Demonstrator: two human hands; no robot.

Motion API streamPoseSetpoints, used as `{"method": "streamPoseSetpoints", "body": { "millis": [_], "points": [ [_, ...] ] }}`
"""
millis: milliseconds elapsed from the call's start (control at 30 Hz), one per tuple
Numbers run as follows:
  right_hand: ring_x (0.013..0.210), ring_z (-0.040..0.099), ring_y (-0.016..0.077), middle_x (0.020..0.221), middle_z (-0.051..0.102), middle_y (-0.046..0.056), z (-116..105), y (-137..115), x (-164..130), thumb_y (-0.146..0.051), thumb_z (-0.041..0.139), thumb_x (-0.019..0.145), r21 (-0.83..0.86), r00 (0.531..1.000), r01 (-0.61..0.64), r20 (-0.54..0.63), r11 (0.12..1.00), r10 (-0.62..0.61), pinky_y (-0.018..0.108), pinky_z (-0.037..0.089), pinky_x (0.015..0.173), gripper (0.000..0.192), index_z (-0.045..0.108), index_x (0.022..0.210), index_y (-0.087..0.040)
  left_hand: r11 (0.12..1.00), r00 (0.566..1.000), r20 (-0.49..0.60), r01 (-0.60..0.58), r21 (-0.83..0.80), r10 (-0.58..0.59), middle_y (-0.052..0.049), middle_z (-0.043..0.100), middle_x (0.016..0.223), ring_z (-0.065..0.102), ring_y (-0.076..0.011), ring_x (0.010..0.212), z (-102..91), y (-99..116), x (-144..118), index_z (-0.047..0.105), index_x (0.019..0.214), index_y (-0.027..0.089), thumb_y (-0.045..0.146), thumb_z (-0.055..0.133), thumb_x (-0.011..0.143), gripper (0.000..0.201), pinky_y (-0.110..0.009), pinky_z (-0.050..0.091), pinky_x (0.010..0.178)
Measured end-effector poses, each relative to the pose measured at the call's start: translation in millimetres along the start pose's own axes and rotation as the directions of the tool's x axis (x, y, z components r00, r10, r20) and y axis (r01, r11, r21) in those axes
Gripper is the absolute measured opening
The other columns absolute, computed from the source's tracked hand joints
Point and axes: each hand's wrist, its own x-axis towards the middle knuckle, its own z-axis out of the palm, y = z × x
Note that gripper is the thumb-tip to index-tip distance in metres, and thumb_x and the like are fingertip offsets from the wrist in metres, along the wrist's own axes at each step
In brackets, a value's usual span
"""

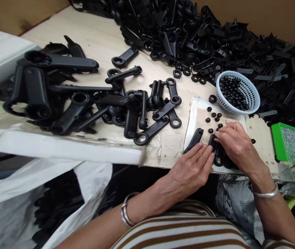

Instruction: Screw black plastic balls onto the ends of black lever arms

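Note:
My left hand [193,164] lies with its fingers stretched out flat, close together, over black plastic crank handles on a white-edged mat [193,116]. Under its fingertips is the end of one crank handle [212,140]. My right hand [237,143] is closed in a pinch at the top of that same handle; whatever is between its fingertips is hidden. Left of them, another crank handle [194,139] lies tilted on the mat. A ring-ended handle [218,159] shows between my hands. Several small round black knobs [208,120] are scattered just beyond my fingers.
A pale blue basket [253,98] holds many black knobs. To the right is a green tray [278,141] of small metal pieces. Loose crank handles [152,131] cover the table's left, and a large heap of black parts [241,45] fills the back. White foam [59,147] lines the front edge.

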Motion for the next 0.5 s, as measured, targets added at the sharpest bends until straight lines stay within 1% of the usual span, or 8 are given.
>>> {"method": "streamPoseSetpoints", "body": {
  "millis": [67,133,267,367,433,500],
  "points": [
    [0.092,0.049,0.0224,0.092,0.065,0.011,1,-1,-1,-0.006,0.056,0.088,-0.01,1.0,0.013,-0.016,1.0,-0.013,0.043,0.047,0.099,0.008,0.06,0.091,-0.013,1.0,1.0,-0.005,0.003,-0.006,-0.003,-0.019,0.069,0.117,0.068,-0.0259,0.109,0.6,0,0,0.065,0.109,0.003,0.022,0.058,0.094,0.025,-0.039,0.051,0.102],
    [0.093,0.05,0.0225,0.092,0.066,0.011,1,0,-2,-0.006,0.056,0.087,-0.014,0.999,0.013,-0.036,1.0,-0.013,0.044,0.047,0.1,0.01,0.059,0.095,-0.012,1.0,1.0,-0.008,0.001,-0.007,-0.001,-0.019,0.069,0.117,0.068,-0.0256,0.109,1.2,0,-1,0.065,0.109,0.002,0.021,0.058,0.094,0.025,-0.039,0.052,0.102],
    [0.091,0.053,0.0211,0.092,0.067,0.008,-1,5,-3,-0.009,0.059,0.088,0.077,0.999,0.004,-0.053,0.997,0.0,0.041,0.052,0.091,0.013,0.057,0.099,-0.016,1.0,1.0,-0.016,0.002,-0.014,-0.003,-0.02,0.069,0.116,0.068,-0.0261,0.109,1.5,-1,0,0.065,0.109,0.002,0.02,0.058,0.094,0.025,-0.039,0.052,0.102],
    [0.09,0.054,0.0199,0.093,0.067,0.006,-3,9,-4,-0.009,0.057,0.089,0.154,1.0,0.006,-0.026,0.988,-0.002,0.04,0.053,0.088,0.015,0.057,0.1,-0.019,1.0,1.0,-0.011,0.001,-0.013,-0.001,-0.02,0.069,0.116,0.068,-0.0257,0.11,0.8,-1,0,0.065,0.109,0.002,0.019,0.057,0.094,0.024,-0.039,0.052,0.102],
    [0.091,0.054,0.0204,0.094,0.067,0.006,-3,10,-4,-0.008,0.055,0.089,0.166,1.0,0.009,-0.019,0.986,-0.006,0.042,0.052,0.09,0.015,0.057,0.099,-0.02,1.0,1.0,-0.006,-0.002,-0.009,0.002,-0.019,0.069,0.116,0.068,-0.0256,0.109,-0.1,0,1,0.065,0.109,0.002,0.019,0.057,0.095,0.024,-0.039,0.052,0.102],
    [0.093,0.053,0.021,0.095,0.066,0.007,-1,8,-5,-0.008,0.053,0.09,0.157,0.999,0.012,-0.041,0.987,-0.006,0.045,0.051,0.094,0.017,0.057,0.101,-0.02,1.0,1.0,-0.009,-0.001,-0.004,0.001,-0.018,0.07,0.116,0.068,-0.0254,0.109,-0.9,0,1,0.065,0.109,0.003,0.02,0.056,0.095,0.024,-0.038,0.052,0.102]
  ]
}}
